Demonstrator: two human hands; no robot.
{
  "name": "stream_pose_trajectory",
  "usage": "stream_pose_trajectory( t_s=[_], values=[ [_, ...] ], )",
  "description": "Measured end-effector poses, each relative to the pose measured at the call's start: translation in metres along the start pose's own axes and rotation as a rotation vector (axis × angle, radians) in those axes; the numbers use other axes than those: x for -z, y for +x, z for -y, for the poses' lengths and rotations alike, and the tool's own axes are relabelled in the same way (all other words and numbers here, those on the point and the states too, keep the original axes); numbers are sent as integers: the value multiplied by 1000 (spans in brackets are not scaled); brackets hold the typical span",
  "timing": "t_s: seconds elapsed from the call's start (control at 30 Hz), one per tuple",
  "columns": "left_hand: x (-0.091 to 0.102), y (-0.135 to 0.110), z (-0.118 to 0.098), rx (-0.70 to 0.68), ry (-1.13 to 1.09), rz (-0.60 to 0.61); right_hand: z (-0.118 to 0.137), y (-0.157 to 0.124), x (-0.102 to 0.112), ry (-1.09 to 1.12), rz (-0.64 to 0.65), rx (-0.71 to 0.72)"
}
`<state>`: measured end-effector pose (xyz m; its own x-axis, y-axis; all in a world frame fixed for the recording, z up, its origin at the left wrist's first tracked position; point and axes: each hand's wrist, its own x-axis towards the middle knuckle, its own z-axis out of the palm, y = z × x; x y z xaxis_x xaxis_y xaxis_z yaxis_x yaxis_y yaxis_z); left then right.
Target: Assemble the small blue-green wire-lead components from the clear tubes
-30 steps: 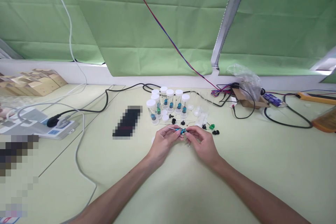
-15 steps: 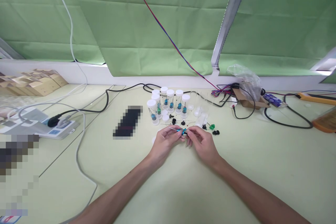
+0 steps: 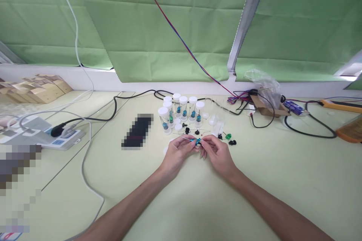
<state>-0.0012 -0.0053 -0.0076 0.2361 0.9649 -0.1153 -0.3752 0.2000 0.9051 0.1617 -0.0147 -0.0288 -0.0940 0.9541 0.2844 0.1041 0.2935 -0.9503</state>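
Note:
My left hand [image 3: 178, 154] pinches a small blue part with a thin metal rod [image 3: 195, 141] between thumb and fingers. From the other side my right hand [image 3: 219, 154] is closed on a small black piece [image 3: 200, 142] at the blue part's right end. The two pieces meet between my fingertips; whether they are joined I cannot tell. Just beyond my hands lie black parts [image 3: 197, 132], thin metal rods and a green part [image 3: 228, 136]. Behind them stand several clear tubes with white caps [image 3: 200, 104], holding blue or green parts on rods.
A pixelated dark object [image 3: 138, 131] lies left of my hands. Further left are a power strip [image 3: 63, 139], cables and cardboard pieces [image 3: 42, 89]. At the back right sit an open cardboard box [image 3: 267, 107] with a plastic bag, a blue module [image 3: 294, 107] and black cable loops.
My fingertips have shifted only slightly, and the black piece shows a little less beside the blue part. Both hands keep their hold; the things on the table stay put.

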Motion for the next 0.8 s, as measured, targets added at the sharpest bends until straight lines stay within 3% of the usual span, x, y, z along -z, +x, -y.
stream_pose_trajectory(
  t_s=[0.8],
  values=[
    [0,-1,0,-13,13,-1,-1,0,-1,6,17,-27]
  ],
)
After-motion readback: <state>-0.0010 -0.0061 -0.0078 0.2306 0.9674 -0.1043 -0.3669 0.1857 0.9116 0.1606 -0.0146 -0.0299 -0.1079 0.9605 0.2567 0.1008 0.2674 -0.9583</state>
